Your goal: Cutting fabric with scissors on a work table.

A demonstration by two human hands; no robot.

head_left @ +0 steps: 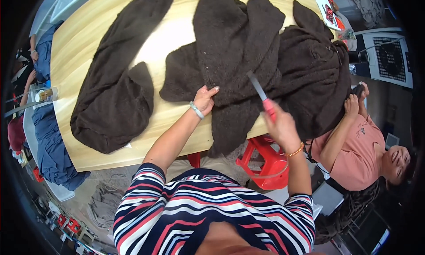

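Observation:
A dark brown fuzzy garment (pixel 230 47) lies spread over the pale wooden table, its lower end hanging past the near edge. My left hand (pixel 205 101), with a pale bangle on the wrist, pinches the garment's left edge, thumb on top and fingers hidden beneath the cloth. My right hand (pixel 282 127) is closed round the red handle of what looks like a knife (pixel 257 86). Its flat grey blade points up and left over the garment. Motion blurs the hand and blade, so I cannot tell whether the blade touches the cloth.
Another dark brown piece (pixel 113 95) lies left on the table (pixel 177 29); a bunched brown heap (pixel 314 73) lies right. A co-worker in a pink shirt (pixel 354 153) handles dark cloth beside it. A red stool (pixel 263 160) stands under the near edge. Blue cloth (pixel 55 144) lies far left.

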